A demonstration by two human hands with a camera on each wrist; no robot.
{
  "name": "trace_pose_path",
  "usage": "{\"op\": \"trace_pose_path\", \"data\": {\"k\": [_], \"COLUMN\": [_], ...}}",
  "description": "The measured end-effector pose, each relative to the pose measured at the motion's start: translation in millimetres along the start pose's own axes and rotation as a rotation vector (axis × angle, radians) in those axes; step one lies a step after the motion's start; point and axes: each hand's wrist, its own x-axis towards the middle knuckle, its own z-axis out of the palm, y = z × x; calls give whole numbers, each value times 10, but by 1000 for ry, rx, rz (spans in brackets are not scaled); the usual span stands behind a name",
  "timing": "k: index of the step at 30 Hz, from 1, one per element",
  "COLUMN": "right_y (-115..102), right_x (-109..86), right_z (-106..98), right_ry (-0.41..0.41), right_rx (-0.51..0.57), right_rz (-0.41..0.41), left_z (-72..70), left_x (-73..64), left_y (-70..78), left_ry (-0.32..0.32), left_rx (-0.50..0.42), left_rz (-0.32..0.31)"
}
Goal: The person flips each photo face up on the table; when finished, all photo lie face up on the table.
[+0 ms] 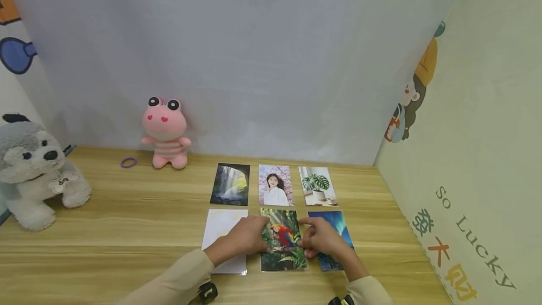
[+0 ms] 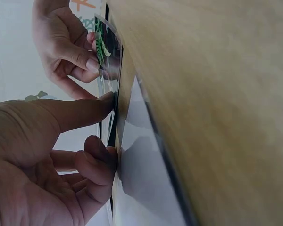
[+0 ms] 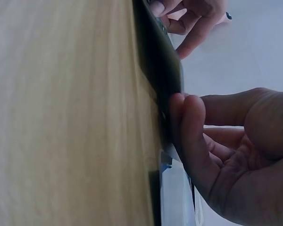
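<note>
Both hands hold a glossy photo card of a red parrot among ferns (image 1: 282,236) at its opposite side edges. My left hand (image 1: 250,235) grips the left edge, thumb on the card in the left wrist view. On the right edge, the fingertips of my right hand (image 1: 323,239) pinch the card. Its dark underside (image 3: 158,61) shows in the right wrist view, with the near edge tilted up off the table. Beneath my left hand lies a white card (image 1: 218,225), partly covered. An aurora photo card (image 1: 338,224) lies under my right hand, partly hidden.
Behind, in a row, lie a waterfall photo (image 1: 230,185), a portrait photo (image 1: 276,186) and a potted-plant photo (image 1: 318,186). A pink plush toy (image 1: 167,131), a purple ring (image 1: 128,162) and a plush dog (image 1: 35,173) are on the left. A wall panel (image 1: 457,178) borders the right.
</note>
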Motion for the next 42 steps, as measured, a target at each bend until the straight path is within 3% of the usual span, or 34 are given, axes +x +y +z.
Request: {"op": "trace_pose_path", "data": {"k": [7,15,28,38,42], "right_y": [-1,-60,-118,-147,-160], "right_x": [-17,-9,-21,16,31], "right_z": [8,20,77,59,41], "right_ry": [22,49,109,204,245], "right_rx": [-51,-182,-326,-320,-307], "right_rz": [1,-16,-54,-93,-100], "left_z": [-3,-28,-35,-21,-76], "left_x": [8,-2,59,63,31], "left_y": [25,32,32,43,40], "left_ry": [-7,5,-33,-38,-18], "left_rx": [31,52,78,84,22], "left_rz": [18,62,60,57,42]}}
